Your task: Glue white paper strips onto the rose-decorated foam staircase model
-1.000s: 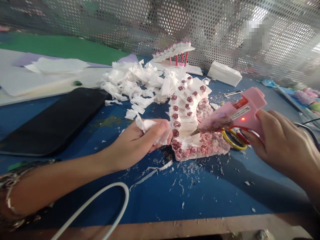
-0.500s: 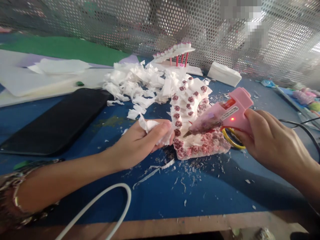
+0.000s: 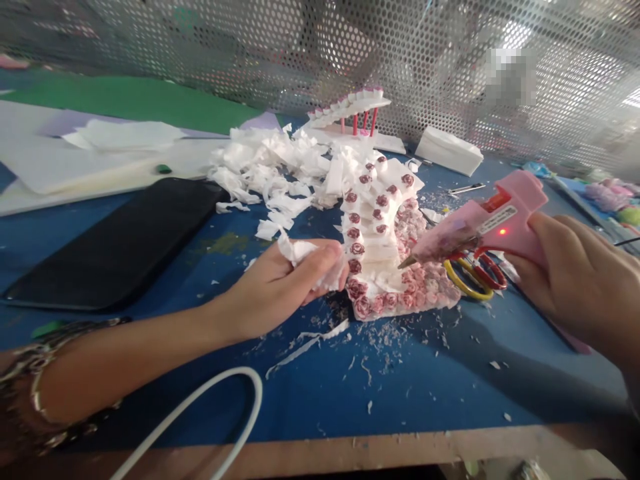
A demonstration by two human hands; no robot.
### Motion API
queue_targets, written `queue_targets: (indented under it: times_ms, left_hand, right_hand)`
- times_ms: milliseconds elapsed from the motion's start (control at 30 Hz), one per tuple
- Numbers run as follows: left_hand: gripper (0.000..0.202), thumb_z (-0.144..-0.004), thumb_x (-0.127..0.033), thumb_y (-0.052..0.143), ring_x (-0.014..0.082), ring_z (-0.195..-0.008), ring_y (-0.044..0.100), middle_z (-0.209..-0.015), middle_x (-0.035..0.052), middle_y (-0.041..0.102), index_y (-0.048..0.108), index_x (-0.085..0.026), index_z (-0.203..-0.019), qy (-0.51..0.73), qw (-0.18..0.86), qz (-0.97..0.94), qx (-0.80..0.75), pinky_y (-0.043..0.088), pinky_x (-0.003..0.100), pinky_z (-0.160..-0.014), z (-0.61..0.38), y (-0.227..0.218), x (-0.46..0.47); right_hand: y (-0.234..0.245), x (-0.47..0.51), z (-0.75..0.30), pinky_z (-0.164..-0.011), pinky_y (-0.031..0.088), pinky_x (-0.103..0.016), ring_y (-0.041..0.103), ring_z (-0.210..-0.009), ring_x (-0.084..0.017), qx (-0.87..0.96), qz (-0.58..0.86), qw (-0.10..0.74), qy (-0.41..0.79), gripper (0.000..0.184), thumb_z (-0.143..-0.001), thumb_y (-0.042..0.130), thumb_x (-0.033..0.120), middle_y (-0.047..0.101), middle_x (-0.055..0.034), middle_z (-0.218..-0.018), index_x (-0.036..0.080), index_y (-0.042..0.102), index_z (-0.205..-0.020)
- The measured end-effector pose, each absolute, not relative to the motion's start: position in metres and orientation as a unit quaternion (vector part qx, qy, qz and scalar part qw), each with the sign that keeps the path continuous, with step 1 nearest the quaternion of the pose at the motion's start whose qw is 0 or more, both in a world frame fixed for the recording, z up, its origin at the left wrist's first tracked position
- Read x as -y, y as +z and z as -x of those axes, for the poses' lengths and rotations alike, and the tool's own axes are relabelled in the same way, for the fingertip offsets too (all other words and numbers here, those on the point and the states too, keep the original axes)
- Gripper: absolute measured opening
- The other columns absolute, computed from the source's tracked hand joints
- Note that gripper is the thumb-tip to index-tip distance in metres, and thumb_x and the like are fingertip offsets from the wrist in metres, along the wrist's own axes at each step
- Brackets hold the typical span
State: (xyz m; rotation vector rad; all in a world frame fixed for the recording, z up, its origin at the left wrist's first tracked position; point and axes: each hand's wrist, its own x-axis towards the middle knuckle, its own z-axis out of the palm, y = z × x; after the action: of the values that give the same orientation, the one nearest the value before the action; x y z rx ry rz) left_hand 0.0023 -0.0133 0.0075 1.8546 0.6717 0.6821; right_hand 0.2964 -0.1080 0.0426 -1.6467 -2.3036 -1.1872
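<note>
My right hand point(image 3: 575, 273) is closed round the handle of a pink glue gun point(image 3: 480, 223), its red light lit. The nozzle points left, over the lower part of a white stair model point(image 3: 383, 257) edged with dark red and pink paper roses. Crumpled white tissue point(image 3: 320, 263) is pinched in my left hand point(image 3: 285, 283), whose fingertips are at the model's left edge. Scissors with yellow and red handles point(image 3: 473, 277) lie right of the model, partly behind the gun.
Torn white tissue point(image 3: 280, 163) is heaped behind my left hand. A black phone point(image 3: 115, 243) lies at left, a white cable point(image 3: 255, 393) loops in front. A second stair model point(image 3: 355, 107) on red posts stands at the back, before a perforated metal screen point(image 3: 280, 47).
My right hand has moved the glue gun to the right, drawing its nozzle away from the model's left side. More of the scissors shows. My left hand has stayed in place.
</note>
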Motion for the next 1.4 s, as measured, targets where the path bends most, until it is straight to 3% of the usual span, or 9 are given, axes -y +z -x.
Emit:
queue_targets:
  times_ms: [500, 700, 1033, 1167, 1333, 1400]
  left_hand:
    - [0.042, -0.092, -0.034, 0.029, 0.0010, -0.041, 0.034, -0.050, -0.0057, 0.037, 0.049, -0.014, -0.061, 0.285, 0.494, -0.774, -0.275, 0.028, 0.011, -0.037, -0.002, 0.005, 0.013]
    - [0.042, -0.092, -0.032, 0.030, -0.0006, -0.040, 0.033, -0.050, -0.0062, 0.038, 0.048, -0.014, -0.060, 0.304, 0.497, -0.771, -0.257, 0.028, 0.009, -0.038, -0.003, 0.004, 0.012]
    - [0.043, -0.091, -0.039, 0.029, 0.0024, -0.040, 0.033, -0.047, -0.0059, 0.035, 0.050, -0.016, -0.061, 0.287, 0.487, -0.775, -0.284, 0.028, 0.012, -0.037, -0.001, 0.002, 0.012]
    - [0.039, -0.090, -0.042, 0.029, 0.0039, -0.042, 0.025, -0.048, -0.0073, 0.024, 0.049, -0.017, -0.069, 0.255, 0.535, -0.745, -0.307, 0.025, 0.014, -0.039, -0.002, 0.006, 0.017]
    - [0.022, -0.089, -0.035, 0.030, 0.0032, -0.044, 0.028, -0.057, -0.0067, 0.032, 0.042, -0.018, -0.081, 0.252, 0.575, -0.724, -0.286, 0.027, 0.014, -0.041, -0.001, 0.005, 0.015]
    - [0.017, -0.090, -0.029, 0.027, 0.0031, -0.044, 0.028, -0.058, -0.0069, 0.031, 0.038, -0.019, -0.082, 0.247, 0.585, -0.721, -0.276, 0.026, 0.014, -0.042, -0.001, 0.003, 0.013]
  right_hand:
    - [0.035, 0.101, -0.284, -0.049, 0.039, -0.026, 0.056, -0.079, -0.014, 0.756, 0.515, 0.042, -0.402, 0.035, -0.087, 0.044, 0.037, 0.054, -0.0043, -0.083, 0.011, 0.044, -0.112]
    - [0.039, 0.104, -0.300, -0.048, 0.040, -0.027, 0.056, -0.075, -0.016, 0.749, 0.522, 0.035, -0.407, 0.036, -0.089, 0.038, 0.035, 0.055, -0.0063, -0.086, 0.009, 0.045, -0.113]
    - [0.033, 0.101, -0.291, -0.051, 0.040, -0.025, 0.056, -0.081, -0.015, 0.742, 0.527, 0.041, -0.412, 0.035, -0.089, 0.040, 0.036, 0.055, -0.0061, -0.089, 0.011, 0.043, -0.114]
    - [0.034, 0.099, -0.298, -0.051, 0.040, -0.027, 0.057, -0.078, -0.017, 0.728, 0.556, 0.028, -0.400, 0.036, -0.088, 0.039, 0.037, 0.057, -0.0070, -0.087, 0.012, 0.043, -0.113]
    - [0.047, 0.092, -0.334, -0.061, 0.040, -0.028, 0.056, -0.079, -0.018, 0.711, 0.612, 0.032, -0.344, 0.041, -0.085, 0.040, 0.042, 0.058, -0.0111, -0.093, 0.013, 0.043, -0.113]
    - [0.054, 0.090, -0.360, -0.061, 0.038, -0.028, 0.052, -0.069, -0.016, 0.692, 0.649, 0.006, -0.317, 0.031, -0.083, 0.045, 0.043, 0.057, -0.0081, -0.079, 0.016, 0.049, -0.096]
